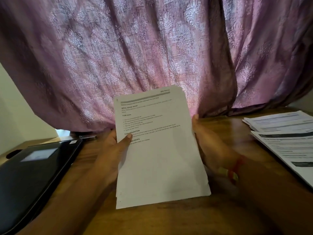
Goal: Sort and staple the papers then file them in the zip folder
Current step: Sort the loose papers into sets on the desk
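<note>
A stack of printed white papers point(160, 150) stands upright above the wooden table point(169, 221), its bottom edge near the tabletop. My left hand point(111, 150) grips the stack's left edge, thumb across the front page. My right hand point(208, 146) holds the right edge from behind; a red thread circles that wrist. A black zip folder point(33, 170) lies flat at the left. A stapler point(88, 137), dark and partly hidden, sits behind the folder's far corner.
Two more piles of printed papers point(284, 133) lie on the table at the right edge. A pink patterned curtain point(135, 56) hangs close behind the table. A pale wall shows at the far left.
</note>
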A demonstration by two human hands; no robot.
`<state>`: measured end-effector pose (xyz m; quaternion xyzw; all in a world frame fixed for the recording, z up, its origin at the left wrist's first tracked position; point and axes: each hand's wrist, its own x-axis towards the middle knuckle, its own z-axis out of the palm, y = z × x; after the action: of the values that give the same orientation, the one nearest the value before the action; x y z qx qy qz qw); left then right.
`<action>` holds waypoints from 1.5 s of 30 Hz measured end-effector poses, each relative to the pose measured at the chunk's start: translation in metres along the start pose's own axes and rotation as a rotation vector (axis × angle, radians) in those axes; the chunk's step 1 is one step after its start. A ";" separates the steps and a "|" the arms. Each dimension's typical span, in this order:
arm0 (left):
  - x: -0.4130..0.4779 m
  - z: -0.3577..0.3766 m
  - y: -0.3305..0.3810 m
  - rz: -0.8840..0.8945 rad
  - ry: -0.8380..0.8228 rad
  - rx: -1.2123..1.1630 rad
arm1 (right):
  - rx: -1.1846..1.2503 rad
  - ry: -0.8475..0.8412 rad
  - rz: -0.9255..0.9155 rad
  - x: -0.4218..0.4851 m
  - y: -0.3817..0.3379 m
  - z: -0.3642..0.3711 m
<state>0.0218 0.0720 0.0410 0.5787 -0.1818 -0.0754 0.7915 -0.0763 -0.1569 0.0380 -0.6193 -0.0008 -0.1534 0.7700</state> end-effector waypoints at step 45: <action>-0.016 0.014 -0.006 0.060 -0.129 0.251 | -0.528 0.217 -0.249 0.002 0.008 -0.007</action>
<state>0.0025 0.0631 0.0358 0.6613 -0.2576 -0.0652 0.7015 -0.0739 -0.1629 0.0290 -0.7730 0.0456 -0.3066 0.5535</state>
